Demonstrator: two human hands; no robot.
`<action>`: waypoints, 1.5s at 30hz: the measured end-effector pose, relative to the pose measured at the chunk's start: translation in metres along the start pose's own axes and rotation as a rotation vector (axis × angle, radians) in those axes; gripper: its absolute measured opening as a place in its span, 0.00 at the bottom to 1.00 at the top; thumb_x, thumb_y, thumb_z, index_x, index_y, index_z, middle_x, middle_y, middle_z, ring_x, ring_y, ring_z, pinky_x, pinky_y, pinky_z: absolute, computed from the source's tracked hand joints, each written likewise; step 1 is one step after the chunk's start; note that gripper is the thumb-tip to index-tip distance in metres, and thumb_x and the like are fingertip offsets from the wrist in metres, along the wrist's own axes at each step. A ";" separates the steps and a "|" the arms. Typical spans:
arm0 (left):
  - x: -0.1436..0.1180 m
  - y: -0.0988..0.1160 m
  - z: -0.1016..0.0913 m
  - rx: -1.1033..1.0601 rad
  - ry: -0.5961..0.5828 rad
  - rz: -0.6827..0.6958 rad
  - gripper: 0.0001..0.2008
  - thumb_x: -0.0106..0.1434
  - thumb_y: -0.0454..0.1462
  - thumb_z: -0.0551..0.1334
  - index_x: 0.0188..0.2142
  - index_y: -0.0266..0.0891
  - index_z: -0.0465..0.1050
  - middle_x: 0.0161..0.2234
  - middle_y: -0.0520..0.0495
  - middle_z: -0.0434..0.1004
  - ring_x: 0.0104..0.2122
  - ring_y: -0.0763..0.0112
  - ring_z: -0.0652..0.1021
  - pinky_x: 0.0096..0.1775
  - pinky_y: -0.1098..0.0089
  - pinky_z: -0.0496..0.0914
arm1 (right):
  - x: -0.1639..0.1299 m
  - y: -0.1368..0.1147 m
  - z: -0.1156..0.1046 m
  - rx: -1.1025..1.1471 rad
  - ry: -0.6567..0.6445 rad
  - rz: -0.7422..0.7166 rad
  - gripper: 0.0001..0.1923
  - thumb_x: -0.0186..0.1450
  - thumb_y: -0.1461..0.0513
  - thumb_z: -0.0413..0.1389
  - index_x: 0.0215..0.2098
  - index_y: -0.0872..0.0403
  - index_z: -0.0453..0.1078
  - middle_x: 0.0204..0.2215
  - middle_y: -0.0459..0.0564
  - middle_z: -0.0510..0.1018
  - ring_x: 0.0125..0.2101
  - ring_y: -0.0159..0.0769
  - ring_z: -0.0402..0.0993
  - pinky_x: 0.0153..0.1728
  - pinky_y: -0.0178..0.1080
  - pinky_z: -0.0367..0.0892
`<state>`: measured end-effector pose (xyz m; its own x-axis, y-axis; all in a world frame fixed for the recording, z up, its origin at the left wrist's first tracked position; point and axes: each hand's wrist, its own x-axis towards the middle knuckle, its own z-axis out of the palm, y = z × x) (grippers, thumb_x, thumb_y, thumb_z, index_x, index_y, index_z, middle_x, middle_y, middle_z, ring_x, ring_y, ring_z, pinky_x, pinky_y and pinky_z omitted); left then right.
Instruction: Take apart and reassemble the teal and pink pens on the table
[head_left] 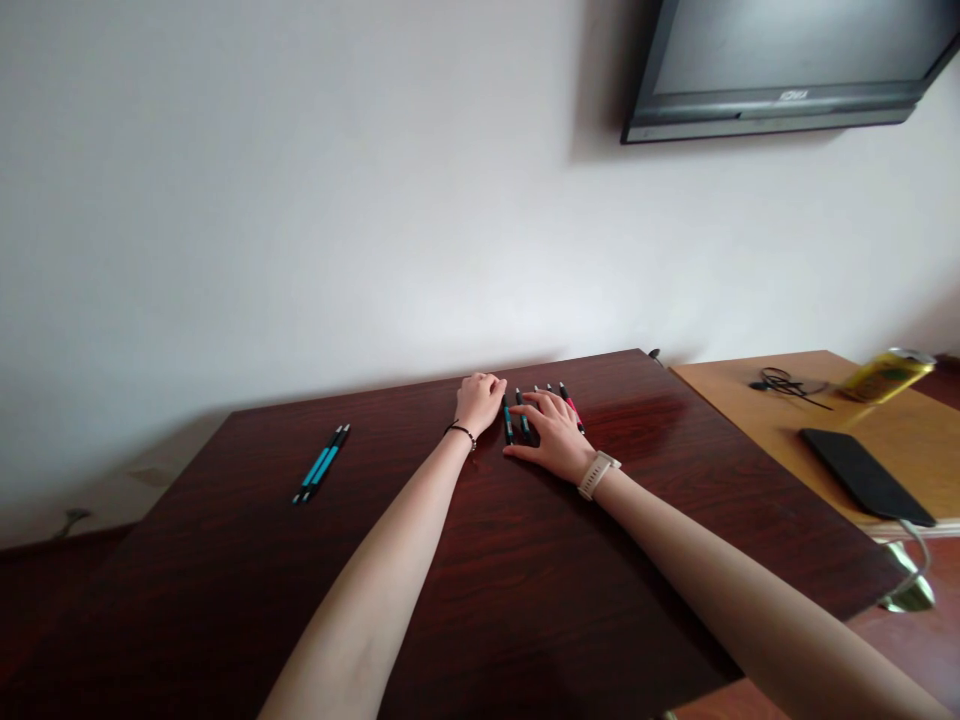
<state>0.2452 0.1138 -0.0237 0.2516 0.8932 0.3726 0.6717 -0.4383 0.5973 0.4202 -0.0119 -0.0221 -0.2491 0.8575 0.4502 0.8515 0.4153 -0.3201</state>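
Pens lie in two groups on the worktop: at left, two blue ones side by side, well apart from the rest. Next comes the left hand, fingers curled in at the near side of a row; whether they pinch its first pen, I cannot tell. The row shows five tips, though the right hand hides some barrels, so that count is likely rather than sure. This hand is spread over the row, fingers parted, a pink pen at the right end. The row looks mostly formed; only the pair seems left outside it.
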 end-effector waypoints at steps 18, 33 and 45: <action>-0.007 0.005 -0.003 0.134 -0.028 -0.029 0.14 0.76 0.44 0.59 0.41 0.42 0.82 0.50 0.37 0.78 0.54 0.49 0.73 0.56 0.53 0.67 | -0.002 0.002 -0.002 -0.084 0.001 0.006 0.42 0.62 0.37 0.67 0.67 0.44 0.70 0.71 0.60 0.65 0.73 0.64 0.54 0.72 0.69 0.48; -0.009 0.005 -0.004 0.145 -0.027 -0.019 0.14 0.77 0.43 0.58 0.44 0.43 0.83 0.50 0.38 0.79 0.54 0.51 0.74 0.56 0.55 0.68 | -0.001 0.010 -0.014 -0.077 -0.049 -0.007 0.42 0.62 0.39 0.68 0.69 0.44 0.68 0.72 0.60 0.63 0.73 0.65 0.52 0.72 0.69 0.48; -0.009 0.007 -0.006 0.162 -0.057 0.001 0.16 0.78 0.42 0.56 0.45 0.46 0.84 0.51 0.42 0.79 0.55 0.55 0.74 0.57 0.58 0.67 | -0.002 0.034 -0.035 -0.051 -0.159 -0.115 0.23 0.68 0.46 0.66 0.60 0.38 0.79 0.73 0.53 0.63 0.73 0.64 0.53 0.70 0.69 0.54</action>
<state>0.2438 0.1025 -0.0189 0.2882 0.8992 0.3291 0.7739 -0.4212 0.4730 0.4663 -0.0103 -0.0045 -0.4122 0.8443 0.3426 0.8345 0.5007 -0.2300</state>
